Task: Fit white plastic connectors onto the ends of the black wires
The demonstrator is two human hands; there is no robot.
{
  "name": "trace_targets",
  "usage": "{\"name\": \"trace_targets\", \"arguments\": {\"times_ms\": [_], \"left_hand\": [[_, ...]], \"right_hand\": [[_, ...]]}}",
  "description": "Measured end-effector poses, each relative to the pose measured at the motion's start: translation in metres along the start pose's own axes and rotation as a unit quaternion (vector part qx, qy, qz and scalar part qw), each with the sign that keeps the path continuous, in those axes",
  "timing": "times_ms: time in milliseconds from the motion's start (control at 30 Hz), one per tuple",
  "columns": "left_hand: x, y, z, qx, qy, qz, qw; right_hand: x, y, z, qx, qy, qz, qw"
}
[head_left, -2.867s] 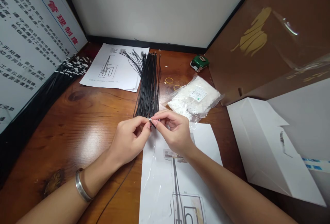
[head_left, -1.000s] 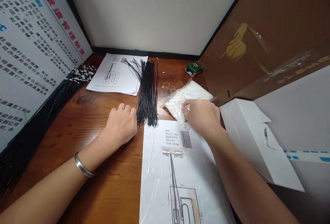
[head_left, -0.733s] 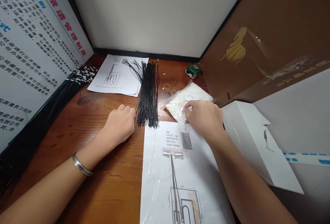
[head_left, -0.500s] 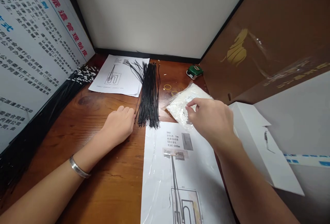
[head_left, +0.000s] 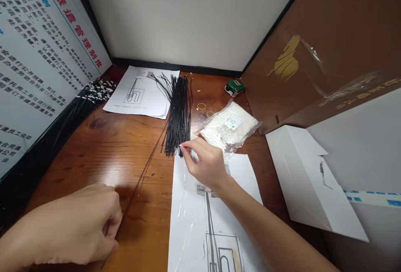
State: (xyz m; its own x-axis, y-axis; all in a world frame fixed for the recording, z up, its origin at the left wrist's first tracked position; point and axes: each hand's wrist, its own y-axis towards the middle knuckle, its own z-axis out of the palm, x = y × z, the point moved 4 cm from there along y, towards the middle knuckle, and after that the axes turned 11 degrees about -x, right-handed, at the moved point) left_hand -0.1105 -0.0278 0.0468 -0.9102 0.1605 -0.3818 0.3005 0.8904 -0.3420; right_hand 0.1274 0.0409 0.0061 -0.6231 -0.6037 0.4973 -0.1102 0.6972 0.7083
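My left hand (head_left: 84, 222) is at the lower left, its fingers closed on a thin black wire (head_left: 147, 165). That wire stretches from the hand up to the left side of a bundle of black wires (head_left: 178, 113) lying on the table. My right hand (head_left: 206, 159) is over the near end of this bundle, thumb and forefinger pinched together. A tiny white piece shows at its fingertips, too small to make out in detail. Behind the right hand lies a clear plastic bag (head_left: 247, 123) full of small white pieces, with a label on top.
A printed drawing sheet (head_left: 188, 222) covers the front middle, another sheet (head_left: 125, 105) lies at the back left. White-tipped black wires (head_left: 72, 113) lie along the left panel. A green tape measure (head_left: 234, 87), yellow rubber bands (head_left: 201, 106) and a white box (head_left: 300, 171) are also around.
My left hand has moved toward me and left, drawing the black wire out from the bundle. My right hand has left the bag and moved left to the bundle's near end.
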Motion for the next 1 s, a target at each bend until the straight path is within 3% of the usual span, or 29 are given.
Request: {"name": "trace_targets", "arguments": {"times_ms": [33, 67, 100, 233, 300, 400, 533, 633, 700, 767, 900, 1000], "left_hand": [[-0.001, 0.001, 0.002, 0.076, -0.006, 0.0, 0.997], [-0.004, 0.006, 0.0, 0.108, -0.002, -0.005, 0.994], [-0.007, 0.015, -0.005, 0.095, 0.012, -0.008, 0.995], [-0.026, 0.062, -0.025, -0.142, 0.114, -0.009, 0.983], [-0.034, 0.078, -0.022, -0.178, 0.172, -0.016, 0.969], [-0.046, 0.084, -0.01, -0.138, 0.22, 0.018, 0.966], [-0.043, 0.066, -0.004, -0.058, 0.254, 0.032, 0.965], [-0.035, 0.048, -0.001, 0.04, 0.213, 0.058, 0.975], [-0.031, 0.044, -0.003, 0.067, 0.182, 0.051, 0.98], [-0.031, 0.05, -0.008, 0.022, 0.182, 0.029, 0.983], [-0.041, 0.078, -0.015, -0.132, 0.198, -0.028, 0.971], [-0.051, 0.094, -0.009, -0.161, 0.203, -0.034, 0.965]], "right_hand": [[0.0, 0.0, 0.0, -0.006, 0.009, 0.001, 1.0], [0.0, 0.0, 0.0, -0.011, 0.017, 0.004, 1.0], [0.0, 0.001, 0.0, -0.017, 0.025, 0.011, 0.999], [0.0, 0.001, -0.001, -0.044, 0.041, 0.042, 0.997], [0.0, 0.002, -0.002, -0.051, 0.04, 0.052, 0.997], [-0.001, 0.002, -0.002, -0.055, 0.047, 0.057, 0.996], [-0.001, 0.003, -0.002, -0.078, 0.06, 0.041, 0.994], [0.0, 0.003, -0.001, -0.08, 0.061, 0.032, 0.994], [-0.001, 0.003, -0.001, -0.074, 0.058, 0.036, 0.995], [-0.002, 0.003, 0.0, -0.07, 0.057, 0.044, 0.995], [-0.003, 0.003, -0.001, -0.075, 0.06, 0.061, 0.993], [-0.004, 0.003, 0.0, -0.067, 0.059, 0.067, 0.994]]}}
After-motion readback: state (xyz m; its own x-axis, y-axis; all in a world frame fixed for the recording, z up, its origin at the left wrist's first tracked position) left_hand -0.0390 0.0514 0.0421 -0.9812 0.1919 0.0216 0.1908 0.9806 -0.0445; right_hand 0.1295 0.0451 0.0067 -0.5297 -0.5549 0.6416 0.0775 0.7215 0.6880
